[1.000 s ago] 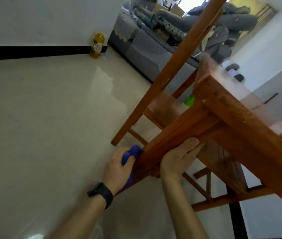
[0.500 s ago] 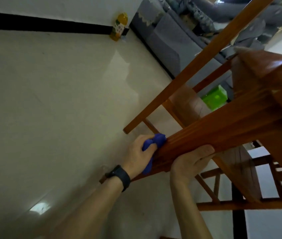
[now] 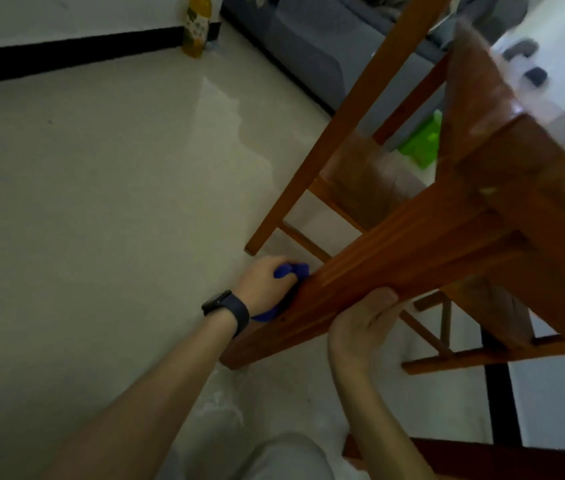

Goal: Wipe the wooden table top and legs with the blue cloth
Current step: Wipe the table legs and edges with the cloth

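Observation:
The wooden table (image 3: 533,188) fills the right of the view, seen steeply from above its corner. Its near leg (image 3: 360,282) runs down to the floor at the centre. My left hand (image 3: 263,282), with a black watch on the wrist, presses the bunched blue cloth (image 3: 291,271) against the leg's left side near the bottom. The cloth shows above and below my fingers. My right hand (image 3: 360,323) grips the same leg from the right side, thumb on its edge. A second leg (image 3: 343,123) slants behind.
Pale tiled floor (image 3: 101,202) spreads to the left. A yellow bottle (image 3: 197,26) stands by the wall's black skirting. A grey sofa (image 3: 308,39) is at the back, a green object (image 3: 419,143) under the table. My knee (image 3: 274,459) shows at the bottom, beside dark wood (image 3: 499,459).
My left hand and the blue cloth have slid down the near leg toward the floor. My view has tilted further down. My right hand keeps its grip on the leg.

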